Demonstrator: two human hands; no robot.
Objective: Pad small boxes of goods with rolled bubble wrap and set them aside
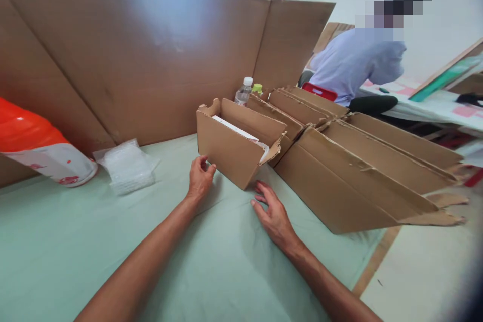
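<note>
A small open-topped cardboard box [230, 151] stands upright on the green cloth, with a flat white item [236, 128] and some crumpled clear plastic inside. My left hand [200, 178] is beside its lower left corner, fingers loosely bent and thumb apart; whether the fingertips touch the cardboard is hard to see. Close to the lower right corner, my right hand [273, 214] rests low over the cloth with its fingers spread and nothing in them. To the left lies a stack of clear plastic bubble-wrap pouches [130, 168].
Larger cardboard boxes [339, 186] stand in rows at the right, with a clear bottle [243, 91] behind. Tall cardboard panels [151, 60] wall off the back. An orange-and-white bag [49, 146] is at the left. A person in a pale shirt [350, 65] sits beyond the boxes.
</note>
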